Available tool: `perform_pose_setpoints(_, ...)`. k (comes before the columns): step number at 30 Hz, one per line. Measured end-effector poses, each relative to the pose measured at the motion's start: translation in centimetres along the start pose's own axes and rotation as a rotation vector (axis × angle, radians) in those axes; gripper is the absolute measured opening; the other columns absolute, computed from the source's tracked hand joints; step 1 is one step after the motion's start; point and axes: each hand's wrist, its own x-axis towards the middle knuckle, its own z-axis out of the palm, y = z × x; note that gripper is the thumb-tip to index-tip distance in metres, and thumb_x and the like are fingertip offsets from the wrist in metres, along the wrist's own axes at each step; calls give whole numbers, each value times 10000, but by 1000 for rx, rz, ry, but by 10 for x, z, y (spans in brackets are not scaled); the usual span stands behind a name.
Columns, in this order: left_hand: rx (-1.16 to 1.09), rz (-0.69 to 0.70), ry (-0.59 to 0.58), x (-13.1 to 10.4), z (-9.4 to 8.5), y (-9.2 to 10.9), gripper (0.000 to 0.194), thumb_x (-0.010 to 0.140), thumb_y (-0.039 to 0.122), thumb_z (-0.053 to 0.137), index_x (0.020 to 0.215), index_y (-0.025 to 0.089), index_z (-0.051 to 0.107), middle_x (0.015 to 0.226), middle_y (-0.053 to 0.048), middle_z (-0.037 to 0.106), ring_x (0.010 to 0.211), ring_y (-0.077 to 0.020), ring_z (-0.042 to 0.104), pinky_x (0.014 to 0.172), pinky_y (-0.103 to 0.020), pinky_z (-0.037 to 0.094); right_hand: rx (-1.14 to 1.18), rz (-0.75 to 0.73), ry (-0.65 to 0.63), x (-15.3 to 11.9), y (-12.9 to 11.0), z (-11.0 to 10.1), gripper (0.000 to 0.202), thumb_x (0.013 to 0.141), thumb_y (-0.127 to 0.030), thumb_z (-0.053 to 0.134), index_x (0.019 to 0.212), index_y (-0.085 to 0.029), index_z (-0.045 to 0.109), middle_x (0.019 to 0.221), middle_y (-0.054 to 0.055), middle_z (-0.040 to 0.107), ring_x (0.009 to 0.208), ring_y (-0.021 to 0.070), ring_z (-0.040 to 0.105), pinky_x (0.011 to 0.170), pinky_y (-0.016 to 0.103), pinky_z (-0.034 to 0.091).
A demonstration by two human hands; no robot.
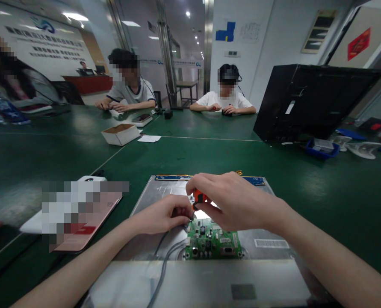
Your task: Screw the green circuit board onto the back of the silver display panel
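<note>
A metal-backed display panel [267, 256] lies flat in front of me, with a green circuit board [209, 246] on its middle. My right hand [231, 201] is closed around a screwdriver [199, 197] with an orange and black handle, held upright over the board's upper left corner. Close beside its tip, my left hand [174, 213] has thumb and fingers pinched together at that corner. What sits between those fingertips is hidden. Grey cables [164, 269] run from the board's left side toward the panel's near edge.
Left of the panel lie a white device and a pink phone [90, 226]. An open white box [121, 134] stands farther back. A large black screen [315, 102] rises at the right, beside a blue tray [321, 149]. Several people sit around the green table [209, 149].
</note>
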Motion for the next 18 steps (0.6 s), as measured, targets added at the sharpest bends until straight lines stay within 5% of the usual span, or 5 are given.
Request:
perform_pose_setpoints(8,26,13,23,1,1,-2,69,826,229,588,821,163,608,724,2,548,658,-157,509,592,-246,400,-168,-7,43,0,2,3,115,960,-305,525,939,-192,533,833,1,637,616,110,496,502,259,210)
perform_pose_setpoints(18,14,3,4,0,1,-1,108,841,244,589,886,169,652,813,-25,623,731,-178,554,640,-263,454,-3,-1,-30,-1,-3,-3,165,908,-163,488,1072,-150,497,1014,54,630,680,115,503,532,254,303)
